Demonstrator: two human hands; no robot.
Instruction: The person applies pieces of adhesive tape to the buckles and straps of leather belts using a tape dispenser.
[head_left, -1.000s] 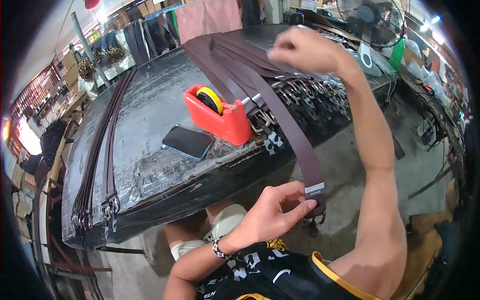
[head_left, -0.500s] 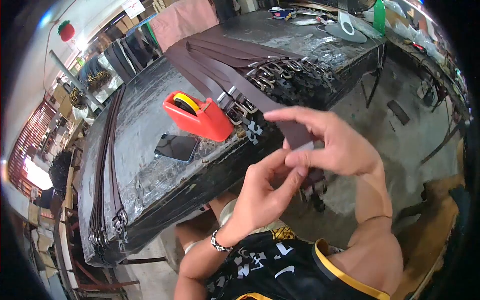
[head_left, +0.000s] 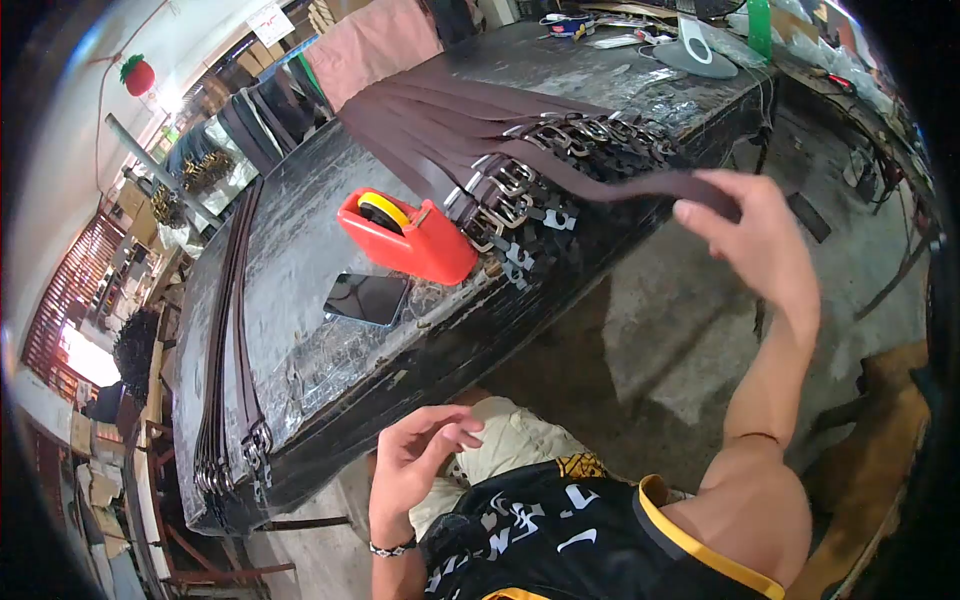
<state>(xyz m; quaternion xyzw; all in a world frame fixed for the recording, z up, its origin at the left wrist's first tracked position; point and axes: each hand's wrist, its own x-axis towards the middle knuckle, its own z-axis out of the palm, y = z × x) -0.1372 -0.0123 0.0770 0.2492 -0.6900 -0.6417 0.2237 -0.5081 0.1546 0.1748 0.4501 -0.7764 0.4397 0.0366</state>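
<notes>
Gripping the end of a brown belt (head_left: 640, 186), the right hand (head_left: 765, 250) lifts it off the black table (head_left: 300, 250) edge (strap stretched level). Below, the left hand (head_left: 415, 465) hangs loosely curled, holding nothing. A red tape dispenser (head_left: 410, 238) and phone (head_left: 367, 298) sit nearby.

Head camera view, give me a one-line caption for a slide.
Right hand lifts a dark brown belt off the worktable; left hand open and empty.

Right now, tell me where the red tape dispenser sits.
In the head view, the red tape dispenser stands on the black table, just beyond the phone and left of the row of belt buckles.
</notes>
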